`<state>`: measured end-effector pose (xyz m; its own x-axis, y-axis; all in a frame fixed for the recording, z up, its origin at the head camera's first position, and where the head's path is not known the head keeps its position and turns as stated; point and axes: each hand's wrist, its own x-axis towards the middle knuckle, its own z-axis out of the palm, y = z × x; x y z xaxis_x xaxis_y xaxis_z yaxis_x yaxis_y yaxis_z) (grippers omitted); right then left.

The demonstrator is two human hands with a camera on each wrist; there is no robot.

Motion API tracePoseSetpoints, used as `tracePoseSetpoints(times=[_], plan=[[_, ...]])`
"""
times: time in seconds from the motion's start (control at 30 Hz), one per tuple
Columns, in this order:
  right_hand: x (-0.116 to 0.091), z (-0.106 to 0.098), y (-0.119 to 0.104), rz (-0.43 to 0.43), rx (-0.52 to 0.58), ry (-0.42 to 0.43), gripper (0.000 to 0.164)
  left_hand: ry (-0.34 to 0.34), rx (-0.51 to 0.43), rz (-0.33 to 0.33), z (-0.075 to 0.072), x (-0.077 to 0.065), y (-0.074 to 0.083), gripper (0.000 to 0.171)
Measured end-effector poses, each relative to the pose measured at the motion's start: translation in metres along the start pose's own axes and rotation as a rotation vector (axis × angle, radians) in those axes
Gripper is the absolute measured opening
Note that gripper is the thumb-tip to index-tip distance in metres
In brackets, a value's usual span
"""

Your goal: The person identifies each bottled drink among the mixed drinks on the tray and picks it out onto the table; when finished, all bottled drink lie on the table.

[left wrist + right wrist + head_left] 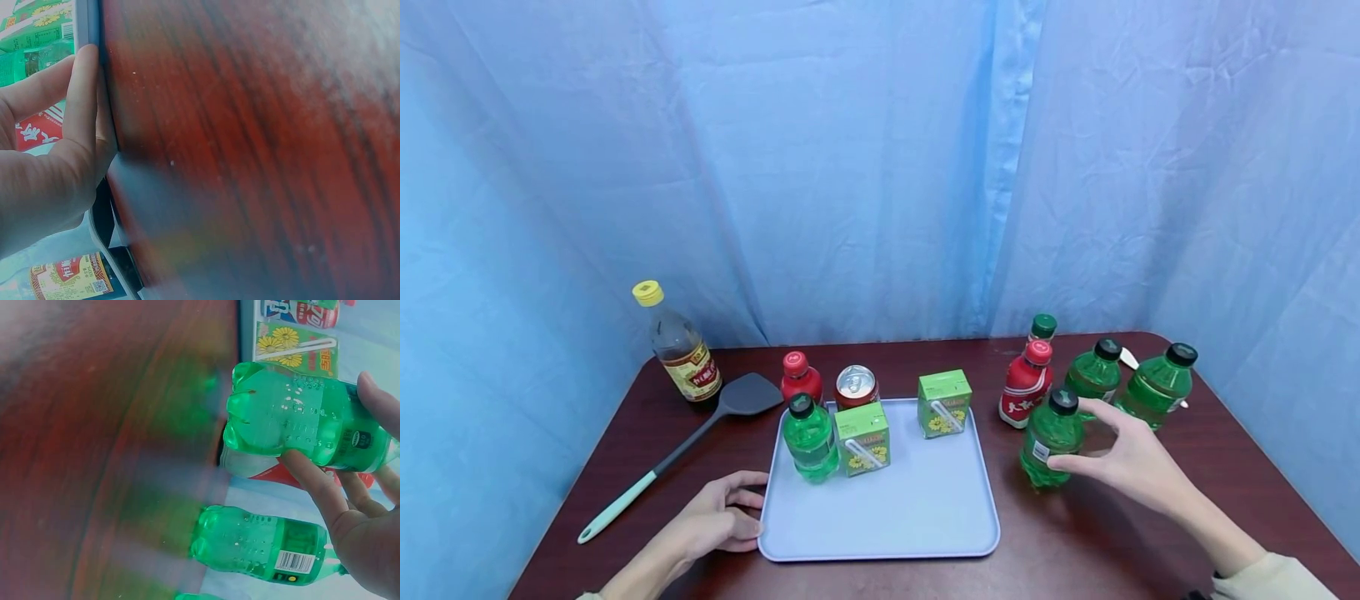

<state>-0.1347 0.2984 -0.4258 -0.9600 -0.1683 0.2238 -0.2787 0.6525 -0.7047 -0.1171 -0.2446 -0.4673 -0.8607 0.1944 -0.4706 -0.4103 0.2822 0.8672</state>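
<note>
My right hand (1123, 458) grips a green soda bottle (1052, 437) with a black cap, thumb on one side and fingers on the other. In the right wrist view, that bottle's base appears slightly above the table. At the left rim of a pale lavender tray (925, 517), my left hand (718, 517) holds the edge, some fingers hidden behind others. On the tray stand another green soda bottle (811, 442), two green juice boxes (862, 446), a drink can (857, 387) and, at the back left corner, a red bottle (801, 379), partly hidden.
Right of the tray stand a red-capped bottle (1026, 387), a green-capped bottle (1042, 327) behind it, and two more green soda bottles (1157, 387). White objects (1127, 358) lie partly hidden there. Left are a spatula (748, 396) and a yellow-capped sauce bottle (692, 367). Blue curtains surround the table.
</note>
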Motion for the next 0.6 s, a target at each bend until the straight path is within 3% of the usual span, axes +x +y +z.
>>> tracePoseSetpoints(times=[0.3, 0.6], plan=[[-0.0061, 0.0, 0.0041, -0.002, 0.136, -0.049, 0.069, 0.0, -0.004, 0.006, 0.0, 0.0001, -0.0011, 0.072], [-0.0046, -0.0016, 0.0063, -0.045, 0.152, -0.132, 0.076, 0.007, 0.002, 0.001, 0.0003, -0.0006, 0.0005, 0.072]])
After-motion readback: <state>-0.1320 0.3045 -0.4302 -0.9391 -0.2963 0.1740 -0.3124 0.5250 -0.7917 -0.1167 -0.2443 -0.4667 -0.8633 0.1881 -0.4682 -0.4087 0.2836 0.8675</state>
